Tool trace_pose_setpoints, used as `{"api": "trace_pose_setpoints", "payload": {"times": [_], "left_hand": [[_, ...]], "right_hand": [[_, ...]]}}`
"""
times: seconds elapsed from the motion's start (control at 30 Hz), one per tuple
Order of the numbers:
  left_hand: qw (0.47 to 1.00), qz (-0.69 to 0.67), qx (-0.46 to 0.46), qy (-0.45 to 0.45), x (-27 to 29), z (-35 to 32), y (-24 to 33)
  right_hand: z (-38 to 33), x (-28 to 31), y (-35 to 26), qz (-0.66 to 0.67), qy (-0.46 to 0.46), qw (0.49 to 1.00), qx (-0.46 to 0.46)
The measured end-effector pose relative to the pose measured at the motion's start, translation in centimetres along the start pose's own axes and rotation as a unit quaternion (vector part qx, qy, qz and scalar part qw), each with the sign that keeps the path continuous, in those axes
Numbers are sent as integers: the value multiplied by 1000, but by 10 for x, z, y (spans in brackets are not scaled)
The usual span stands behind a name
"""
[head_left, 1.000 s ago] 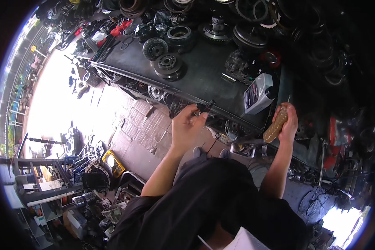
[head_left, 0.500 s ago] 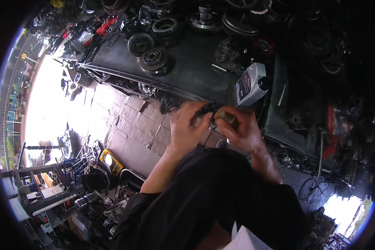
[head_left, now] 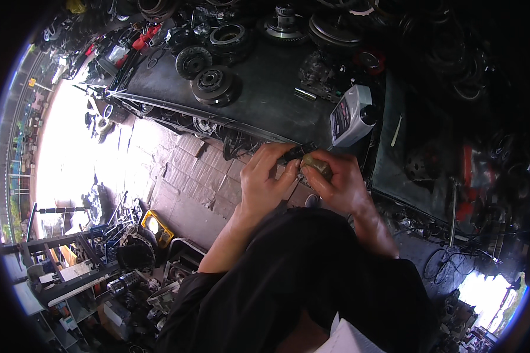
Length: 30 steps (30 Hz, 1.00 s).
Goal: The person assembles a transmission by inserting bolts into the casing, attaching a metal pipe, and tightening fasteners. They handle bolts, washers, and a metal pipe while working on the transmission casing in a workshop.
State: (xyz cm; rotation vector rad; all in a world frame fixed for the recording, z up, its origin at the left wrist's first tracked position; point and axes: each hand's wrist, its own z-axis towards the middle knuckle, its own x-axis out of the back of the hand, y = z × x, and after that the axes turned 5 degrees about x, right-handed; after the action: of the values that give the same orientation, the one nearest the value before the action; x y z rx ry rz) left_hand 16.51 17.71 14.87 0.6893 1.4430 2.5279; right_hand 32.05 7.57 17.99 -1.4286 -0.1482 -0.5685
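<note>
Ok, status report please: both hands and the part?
Left hand grips small dark part. Right hand holds tan cloth against it. Grey bottle close behind.

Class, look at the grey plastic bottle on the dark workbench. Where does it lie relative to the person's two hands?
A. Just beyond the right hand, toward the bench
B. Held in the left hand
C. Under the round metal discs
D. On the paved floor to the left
A: the grey bottle lies on the workbench just above the right hand; the left hand does not touch it.

Dark bench (head_left: 265, 103) w/ clutch discs (head_left: 215, 85), oil jug (head_left: 350, 115).
</note>
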Motion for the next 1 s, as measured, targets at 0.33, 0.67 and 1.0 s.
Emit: {"api": "trace_pose_setpoints", "payload": {"times": [0.33, 0.67, 1.0], "left_hand": [[1000, 10, 10, -6, -1, -4, 2], [886, -345, 304, -55, 2, -19, -17], [786, -473, 397, -37, 8, -20, -30]], "right_hand": [[-1, -3, 2, -27, 31, 999, 10], [2, 1, 27, -61, 45, 997, -6], [-7, 59, 175, 1, 348, 905, -245]]}}
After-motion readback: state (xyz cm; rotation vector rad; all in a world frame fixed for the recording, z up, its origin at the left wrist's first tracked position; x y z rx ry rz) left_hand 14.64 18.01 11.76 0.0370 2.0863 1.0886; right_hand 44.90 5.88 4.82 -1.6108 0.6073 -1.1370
